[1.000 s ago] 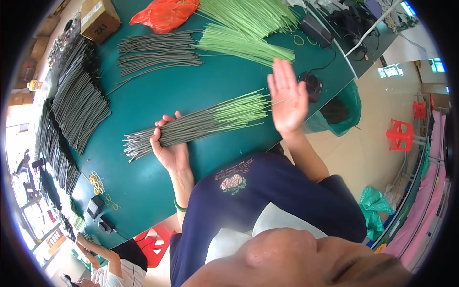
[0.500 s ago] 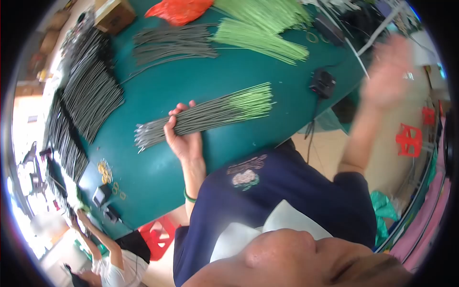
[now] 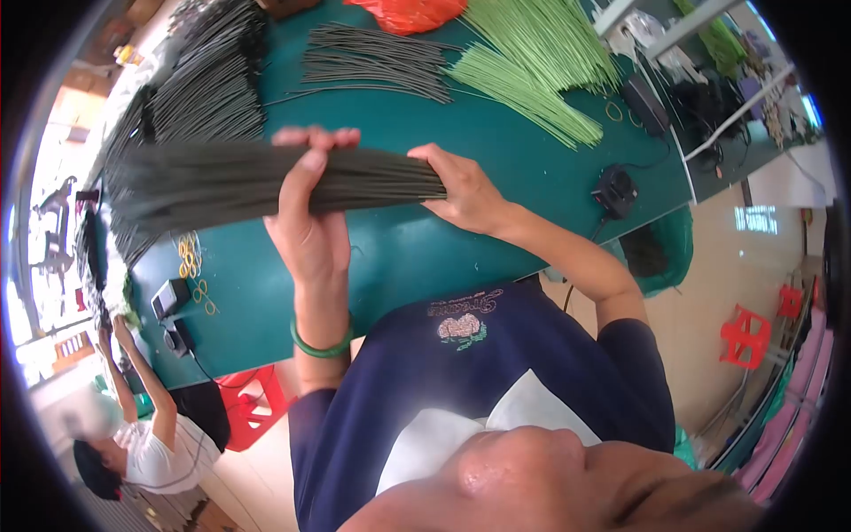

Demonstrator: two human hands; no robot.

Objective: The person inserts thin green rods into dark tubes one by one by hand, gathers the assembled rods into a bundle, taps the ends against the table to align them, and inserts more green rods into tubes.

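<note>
A thick bundle of thin dark grey-green stems (image 3: 377,177) is held nearly level above the green table. Around its middle my left hand (image 3: 310,204) is wrapped, with the thumb on top; a green bangle (image 3: 321,346) circles that wrist. My right hand (image 3: 470,191) grips the bundle's right end and hides its tip. The left part of the bundle is smeared by motion. Beyond it, loose dark stems (image 3: 377,62) and light green stems (image 3: 536,58) lie on the table.
Large piles of dark stems (image 3: 208,84) cover the table's left side. Near them are yellow rubber bands (image 3: 189,254) and a small black box (image 3: 170,299). A black device (image 3: 613,191) sits right, an orange-red bag (image 3: 408,13) at the back. Another person (image 3: 164,452) works lower left.
My right hand has come from the far right onto the bundle's right end. The bundle appears larger and shifted left, and its light green ends no longer show. My left hand still holds it.
</note>
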